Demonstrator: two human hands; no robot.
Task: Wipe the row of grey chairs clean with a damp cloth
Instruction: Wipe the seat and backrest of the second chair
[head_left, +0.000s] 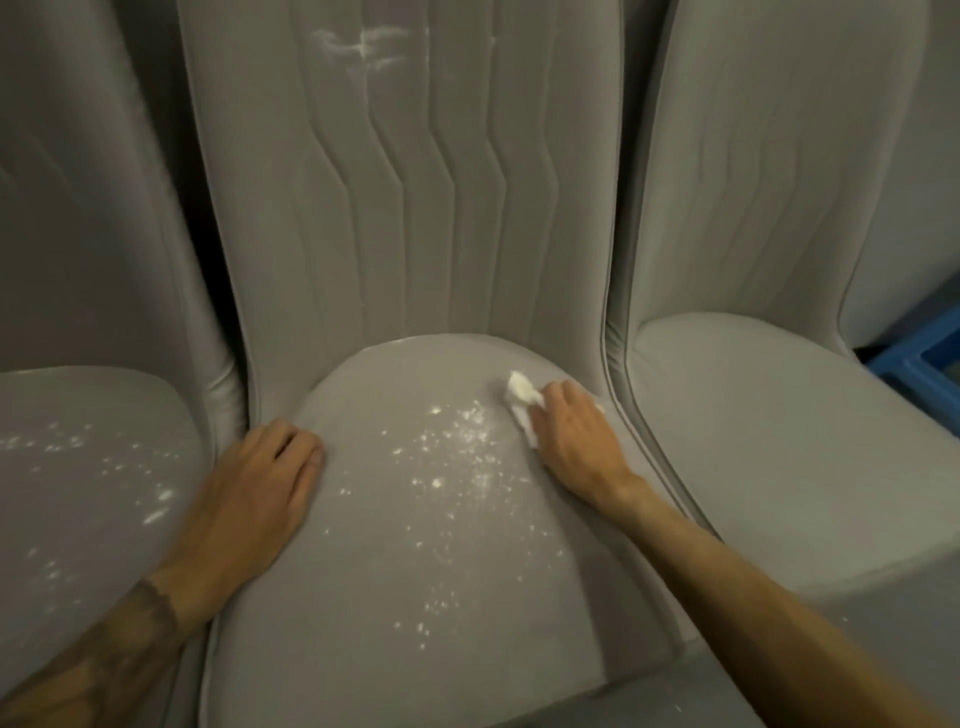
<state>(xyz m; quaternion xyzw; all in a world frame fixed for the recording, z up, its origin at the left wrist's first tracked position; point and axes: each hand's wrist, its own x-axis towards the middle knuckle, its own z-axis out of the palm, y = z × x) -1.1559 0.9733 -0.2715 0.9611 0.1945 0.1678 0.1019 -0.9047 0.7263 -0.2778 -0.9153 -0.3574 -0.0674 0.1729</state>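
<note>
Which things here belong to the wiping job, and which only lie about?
Job: white cloth in the right hand; middle chair with white specks; speckled left chair; right chair; left hand on the middle chair.
Lying about: blue crate.

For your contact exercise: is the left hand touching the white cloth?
Apart. Head view: left hand rests on the seat's left edge; white cloth lies under the right hand.

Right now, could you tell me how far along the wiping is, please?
The right chair looks clean. The right hand holds the cloth on the middle chair's seat, speckled white; the left hand rests there. Remaining: smears on its backrest and the speckled left chair.
</note>
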